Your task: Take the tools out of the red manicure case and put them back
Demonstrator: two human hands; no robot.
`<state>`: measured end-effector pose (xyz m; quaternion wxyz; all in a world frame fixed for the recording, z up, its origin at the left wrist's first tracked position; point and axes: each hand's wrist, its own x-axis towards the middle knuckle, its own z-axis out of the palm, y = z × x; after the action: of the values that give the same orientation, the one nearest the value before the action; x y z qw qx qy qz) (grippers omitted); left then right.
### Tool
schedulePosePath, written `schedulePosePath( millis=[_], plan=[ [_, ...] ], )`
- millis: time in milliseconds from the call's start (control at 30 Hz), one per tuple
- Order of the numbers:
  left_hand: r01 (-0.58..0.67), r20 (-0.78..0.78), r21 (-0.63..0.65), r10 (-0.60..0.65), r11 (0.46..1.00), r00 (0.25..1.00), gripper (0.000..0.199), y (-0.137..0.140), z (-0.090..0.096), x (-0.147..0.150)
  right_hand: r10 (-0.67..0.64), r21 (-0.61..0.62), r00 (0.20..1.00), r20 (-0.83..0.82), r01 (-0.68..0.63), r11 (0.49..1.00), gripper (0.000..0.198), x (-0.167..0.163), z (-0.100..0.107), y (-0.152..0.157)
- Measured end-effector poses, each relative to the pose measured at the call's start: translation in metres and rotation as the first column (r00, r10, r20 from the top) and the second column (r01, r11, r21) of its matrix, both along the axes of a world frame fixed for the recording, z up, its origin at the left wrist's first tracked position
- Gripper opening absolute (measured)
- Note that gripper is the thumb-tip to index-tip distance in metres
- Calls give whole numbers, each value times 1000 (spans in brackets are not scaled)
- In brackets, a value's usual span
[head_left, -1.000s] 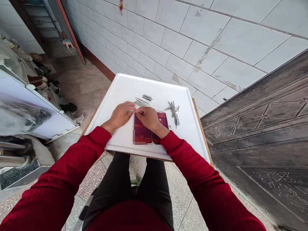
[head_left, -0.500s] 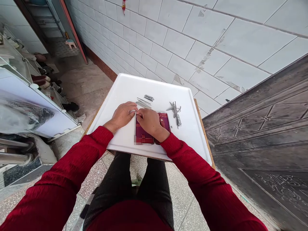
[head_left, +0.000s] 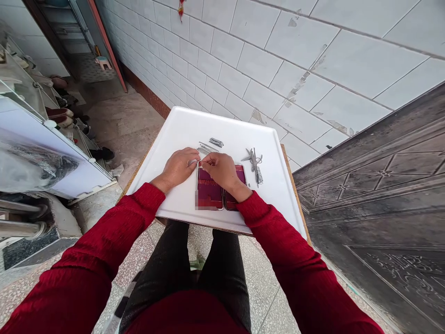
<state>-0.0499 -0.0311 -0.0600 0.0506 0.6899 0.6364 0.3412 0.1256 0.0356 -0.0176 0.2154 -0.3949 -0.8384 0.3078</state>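
Maroon case (head_left: 210,192) by white tabletop's (head_left: 278,185) near edge, room rightward. Two halves; left hand (head_left: 181,166), right hand (head_left: 221,169) at corner, grips unclear.

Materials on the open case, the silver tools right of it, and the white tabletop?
Open case: possibly leatherette lining, dark red-purple and smooth-looking; rims look like thin shiny metal.
Silver tools: likely steel; grey with bright highlights.
White tabletop: perhaps moulded plastic; smooth, pale, with a raised lip.
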Motion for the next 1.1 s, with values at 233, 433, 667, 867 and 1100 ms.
schedulePosePath(
  millis=[233,433,667,867,1100],
  plan=[
    [-12,8,15,12,1000,1000,24,-1,1,1,-101,129,995,16,98,987,16,14,-1,28],
    [-20,10,21,20,1000,1000,19,-1,-1,3,-128,228,972,198,81,970,21,15,7,37],
    [-23,-15,26,24,999,1000,20,1,-4,3,-90,304,899,428,-50,951,22,-8,28,43],
    [-28,-34,28,29,999,999,20,0,-4,4,-94,295,882,461,-52,954,23,-15,19,46],
    [-41,-45,45,43,998,998,19,-1,-5,5,-107,315,861,497,-65,947,26,-10,17,48]
  ],
)
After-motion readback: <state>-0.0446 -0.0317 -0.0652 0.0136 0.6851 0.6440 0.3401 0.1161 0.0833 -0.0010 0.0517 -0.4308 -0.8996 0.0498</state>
